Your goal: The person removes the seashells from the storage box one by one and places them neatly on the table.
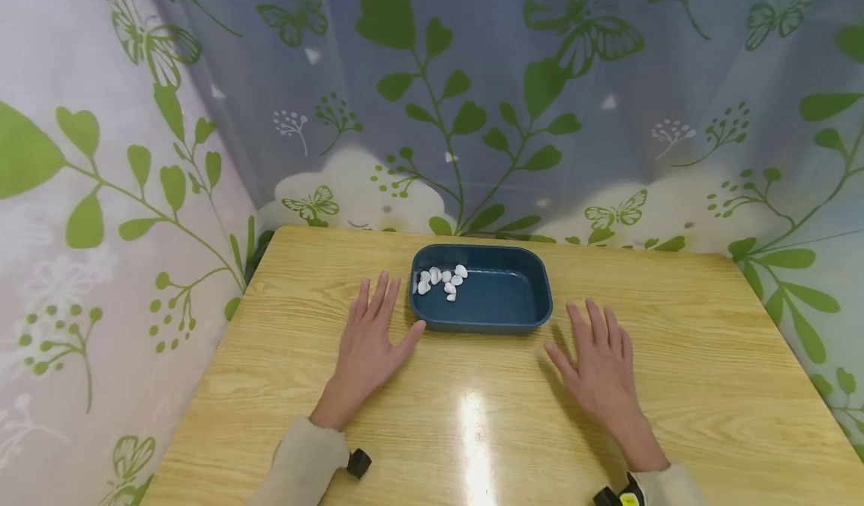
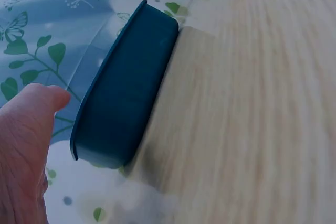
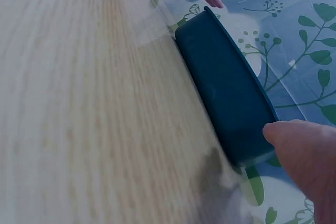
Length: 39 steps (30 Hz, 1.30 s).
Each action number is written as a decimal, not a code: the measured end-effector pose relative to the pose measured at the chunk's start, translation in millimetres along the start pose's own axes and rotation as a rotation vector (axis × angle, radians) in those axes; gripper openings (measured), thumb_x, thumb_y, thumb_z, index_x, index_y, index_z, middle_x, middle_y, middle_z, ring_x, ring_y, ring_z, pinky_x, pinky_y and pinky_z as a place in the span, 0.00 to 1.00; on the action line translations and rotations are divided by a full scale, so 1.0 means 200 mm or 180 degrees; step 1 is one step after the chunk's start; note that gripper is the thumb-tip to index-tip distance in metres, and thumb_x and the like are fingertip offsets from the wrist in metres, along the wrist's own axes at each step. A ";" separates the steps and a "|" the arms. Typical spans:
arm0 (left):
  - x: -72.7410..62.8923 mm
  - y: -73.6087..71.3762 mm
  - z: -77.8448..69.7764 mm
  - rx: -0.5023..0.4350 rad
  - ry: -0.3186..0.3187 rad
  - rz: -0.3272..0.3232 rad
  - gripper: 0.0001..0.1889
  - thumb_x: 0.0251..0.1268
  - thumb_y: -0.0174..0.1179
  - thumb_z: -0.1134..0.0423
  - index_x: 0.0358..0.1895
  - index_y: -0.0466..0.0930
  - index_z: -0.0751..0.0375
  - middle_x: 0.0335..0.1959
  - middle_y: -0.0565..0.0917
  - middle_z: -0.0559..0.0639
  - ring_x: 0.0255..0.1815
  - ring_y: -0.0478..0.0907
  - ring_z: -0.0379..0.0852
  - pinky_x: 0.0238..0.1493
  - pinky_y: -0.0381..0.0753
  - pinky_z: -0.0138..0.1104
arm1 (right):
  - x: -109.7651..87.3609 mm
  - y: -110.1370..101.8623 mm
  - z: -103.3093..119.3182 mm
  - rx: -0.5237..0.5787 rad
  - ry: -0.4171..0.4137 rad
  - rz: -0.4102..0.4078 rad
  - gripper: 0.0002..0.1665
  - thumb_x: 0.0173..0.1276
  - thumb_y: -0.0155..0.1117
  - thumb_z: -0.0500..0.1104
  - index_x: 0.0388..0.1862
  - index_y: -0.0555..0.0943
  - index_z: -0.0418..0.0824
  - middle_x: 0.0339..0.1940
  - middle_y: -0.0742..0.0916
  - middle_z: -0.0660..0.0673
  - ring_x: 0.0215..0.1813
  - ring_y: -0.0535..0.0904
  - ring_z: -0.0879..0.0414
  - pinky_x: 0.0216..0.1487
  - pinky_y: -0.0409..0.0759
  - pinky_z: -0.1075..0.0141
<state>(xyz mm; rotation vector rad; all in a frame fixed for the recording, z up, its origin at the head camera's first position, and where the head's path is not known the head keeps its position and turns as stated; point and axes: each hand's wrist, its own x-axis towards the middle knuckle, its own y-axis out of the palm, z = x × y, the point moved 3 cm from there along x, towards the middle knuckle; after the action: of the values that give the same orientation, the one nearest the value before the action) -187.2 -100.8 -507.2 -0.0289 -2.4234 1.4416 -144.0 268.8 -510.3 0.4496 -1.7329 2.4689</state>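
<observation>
A dark blue rectangular tray (image 1: pixel 506 300) with rounded corners sits on the wooden table. Several small white pieces (image 1: pixel 435 276), like pebbles or shells, lie in its left part. To the tray's left is my left hand (image 1: pixel 370 348), fingers spread and straight. Its thumb tip is close to the near left corner; whether it touches, I cannot tell. My right hand (image 1: pixel 601 371) is off the tray's right side, fingers extended, holding nothing. Both wrist views show the tray's outer wall (image 2: pixel 123 87) and a thumb (image 3: pixel 304 150); the tray's contents are hidden there.
The light wooden table (image 1: pixel 709 356) reaches back to a patterned curtain (image 1: pixel 472 116) with leaves and butterflies. More of this cloth (image 1: pixel 101 266) hangs along the left edge. Dark devices (image 1: pixel 359 462) are strapped at both wrists.
</observation>
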 end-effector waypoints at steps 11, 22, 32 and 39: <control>0.13 0.12 -0.06 -0.0585 0.0008 0.0212 0.51 0.76 0.46 0.28 0.86 0.41 0.58 0.88 0.40 0.50 0.87 0.35 0.51 0.83 0.50 0.53 | 0.16 -0.03 0.17 0.0431 -0.0711 -0.1338 0.22 0.69 0.66 0.40 0.56 0.80 0.27 0.39 0.77 0.32 0.39 0.64 0.35 0.40 0.61 0.47; 0.18 0.18 -0.03 -0.0937 0.0046 0.0138 0.52 0.73 0.50 0.27 0.87 0.41 0.52 0.87 0.40 0.39 0.88 0.39 0.48 0.81 0.55 0.55 | 0.41 0.05 0.41 0.0307 -0.0779 -0.0380 0.16 0.70 0.71 0.42 0.50 0.87 0.31 0.21 0.76 0.50 0.29 0.68 0.50 0.36 0.72 0.57; 0.20 0.24 0.04 -0.1436 0.0028 0.0183 0.54 0.69 0.58 0.29 0.87 0.40 0.46 0.88 0.41 0.40 0.87 0.39 0.45 0.81 0.53 0.59 | 0.59 0.17 0.52 0.0186 -0.0120 0.0724 0.20 0.73 0.71 0.48 0.55 0.87 0.37 0.48 0.91 0.40 0.49 0.85 0.44 0.51 0.85 0.49; 0.20 0.26 0.06 -0.1803 0.0005 0.0171 0.54 0.68 0.63 0.34 0.87 0.39 0.40 0.88 0.43 0.48 0.87 0.41 0.46 0.81 0.53 0.59 | 0.66 0.26 0.59 0.0298 -0.0222 0.0992 0.18 0.73 0.71 0.47 0.56 0.87 0.38 0.52 0.91 0.41 0.49 0.86 0.47 0.52 0.85 0.50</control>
<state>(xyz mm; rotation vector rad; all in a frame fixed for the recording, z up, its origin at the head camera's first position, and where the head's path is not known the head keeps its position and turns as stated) -236.6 -79.4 -546.4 -0.2235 -2.7615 0.7276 -260.3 128.8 -482.0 0.2952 -1.8444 2.7874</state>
